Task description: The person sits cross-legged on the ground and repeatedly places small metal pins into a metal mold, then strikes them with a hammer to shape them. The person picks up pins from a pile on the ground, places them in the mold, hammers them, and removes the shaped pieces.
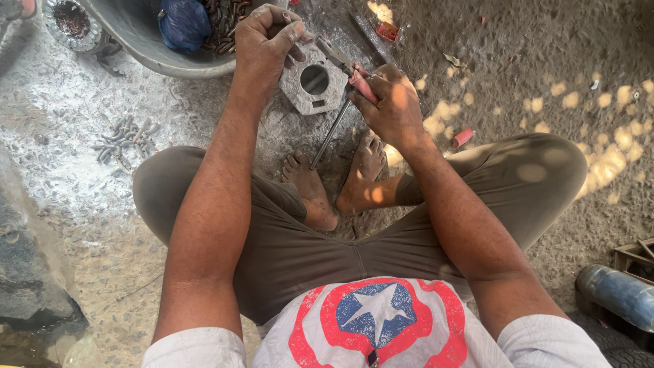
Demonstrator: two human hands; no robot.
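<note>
Two hands busy: my left hand (267, 42) is pinched shut on top of the hexagonal metal plate (315, 85), which stands on the ground just beyond my feet; looks heavy, stiff, gritty, best held by its flat edges. Right hand (392, 105) is clamped round the red-handled tool (349, 85). Metal tub (146, 51) crowds the left; more open dirt to the right.
</note>
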